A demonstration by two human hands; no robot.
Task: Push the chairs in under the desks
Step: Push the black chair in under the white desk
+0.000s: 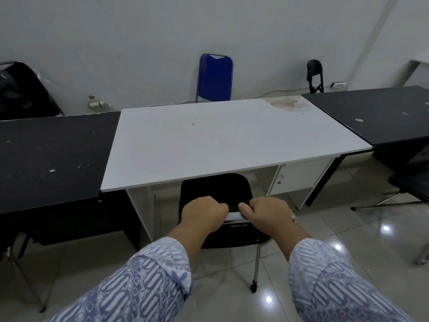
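Note:
A black chair (216, 189) with chrome legs stands at the front of the white desk (220, 140), its seat partly under the desk's front edge. My left hand (203, 213) and my right hand (267, 213) both grip the top of its backrest, side by side, fingers curled over it. A black desk (51, 154) adjoins the white one on the left and another black desk (376, 112) on the right. A dark chair (411, 184) on a chrome base stands out from under the right desk.
A blue folding chair (214, 76) leans at the wall behind the white desk, a black folded chair (314, 75) to its right. A white drawer cabinet (299, 175) sits under the white desk's right side. Glossy tiled floor (348, 228) surrounds me.

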